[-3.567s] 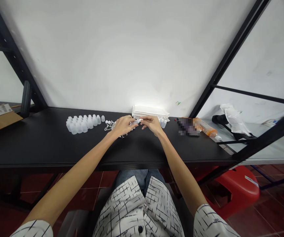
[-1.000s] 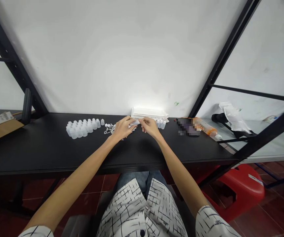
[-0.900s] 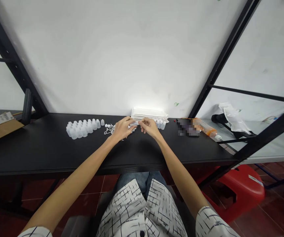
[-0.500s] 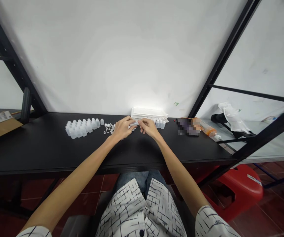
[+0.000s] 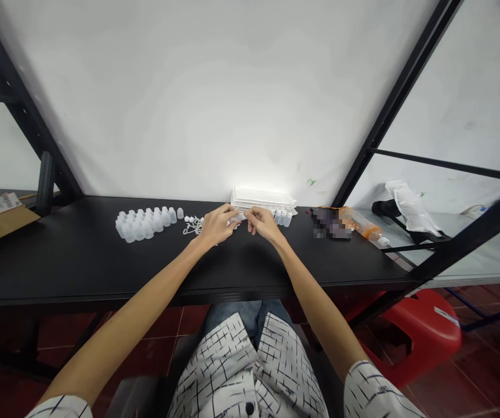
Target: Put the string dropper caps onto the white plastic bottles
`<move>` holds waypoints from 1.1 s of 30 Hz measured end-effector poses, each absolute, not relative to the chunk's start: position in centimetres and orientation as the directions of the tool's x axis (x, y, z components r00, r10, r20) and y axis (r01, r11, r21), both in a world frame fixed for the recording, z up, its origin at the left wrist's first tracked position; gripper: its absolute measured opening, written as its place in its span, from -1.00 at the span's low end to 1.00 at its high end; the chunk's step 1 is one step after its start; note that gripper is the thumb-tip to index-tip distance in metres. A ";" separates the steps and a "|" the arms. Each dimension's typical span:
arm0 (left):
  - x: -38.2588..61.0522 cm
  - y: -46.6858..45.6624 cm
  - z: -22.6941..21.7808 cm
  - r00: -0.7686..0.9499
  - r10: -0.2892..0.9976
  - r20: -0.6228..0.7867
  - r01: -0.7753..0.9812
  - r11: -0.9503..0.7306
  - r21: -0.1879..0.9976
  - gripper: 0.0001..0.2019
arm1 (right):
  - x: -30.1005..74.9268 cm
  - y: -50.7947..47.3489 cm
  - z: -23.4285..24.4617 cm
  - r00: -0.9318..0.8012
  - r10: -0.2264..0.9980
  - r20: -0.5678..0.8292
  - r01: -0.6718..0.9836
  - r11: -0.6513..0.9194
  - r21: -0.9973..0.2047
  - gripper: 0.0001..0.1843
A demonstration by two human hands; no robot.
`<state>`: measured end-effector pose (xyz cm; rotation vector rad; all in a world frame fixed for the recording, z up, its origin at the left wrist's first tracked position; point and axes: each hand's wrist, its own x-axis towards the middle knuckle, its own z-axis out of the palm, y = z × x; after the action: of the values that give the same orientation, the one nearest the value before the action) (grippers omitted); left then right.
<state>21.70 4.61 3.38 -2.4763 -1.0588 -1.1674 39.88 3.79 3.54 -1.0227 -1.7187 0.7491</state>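
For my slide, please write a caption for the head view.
Left hand and right hand hold a small white part over a black bench.

Left hand (image 5: pixel 217 226), right hand (image 5: pixel 265 225) closer together, white plastic piece (image 5: pixel 236 218) now mostly hidden between them

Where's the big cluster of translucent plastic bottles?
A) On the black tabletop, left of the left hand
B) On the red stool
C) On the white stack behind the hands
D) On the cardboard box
A: the translucent plastic bottles sit on the black tabletop, clearly to the left of the left hand.
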 end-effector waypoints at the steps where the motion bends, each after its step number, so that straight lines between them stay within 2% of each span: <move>1: 21.7 4.6 3.3 0.449 0.513 0.732 0.681 -0.726 0.092 -0.82 | 39.9 3.9 3.4 -0.200 0.891 0.407 0.325 0.452 -0.831 -0.54; 4: 21.6 4.7 3.1 0.484 0.502 0.717 0.678 -0.733 0.055 -0.82 | 40.0 4.1 3.2 -0.236 0.899 0.368 0.381 0.434 -0.816 -0.49; 11: 21.4 4.9 3.5 0.449 0.546 0.708 0.675 -0.726 0.132 -0.79 | 39.6 3.7 3.6 -0.196 0.904 0.381 0.259 0.422 -0.868 -0.53; 19: 21.7 4.5 3.1 0.477 0.524 0.706 0.666 -0.739 0.098 -0.79 | 39.8 3.9 3.5 -0.215 0.925 0.313 0.254 0.363 -0.896 -0.47; 22: 21.8 4.5 3.2 0.449 0.558 0.698 0.681 -0.719 0.137 -0.80 | 39.8 3.9 3.6 -0.238 0.924 0.300 0.242 0.355 -0.903 -0.47; 25: 21.9 4.7 3.2 0.440 0.594 0.673 0.660 -0.722 0.206 -0.80 | 40.0 3.8 3.9 -0.186 0.928 0.324 0.215 0.360 -0.908 -0.47; 29: 22.2 4.7 2.9 0.513 0.583 0.630 0.606 -0.766 0.215 -0.78 | 40.7 3.9 4.5 -0.017 0.923 0.386 0.220 0.380 -0.899 -0.56; 33: 22.5 4.4 2.7 0.541 0.567 0.621 0.607 -0.775 0.179 -0.78 | 41.2 3.9 4.7 -0.054 0.899 0.435 0.255 0.433 -0.864 -0.65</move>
<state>22.46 4.37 2.71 -2.7073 -1.0320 -1.0577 41.18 3.93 4.72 -1.0436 -1.5737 0.7239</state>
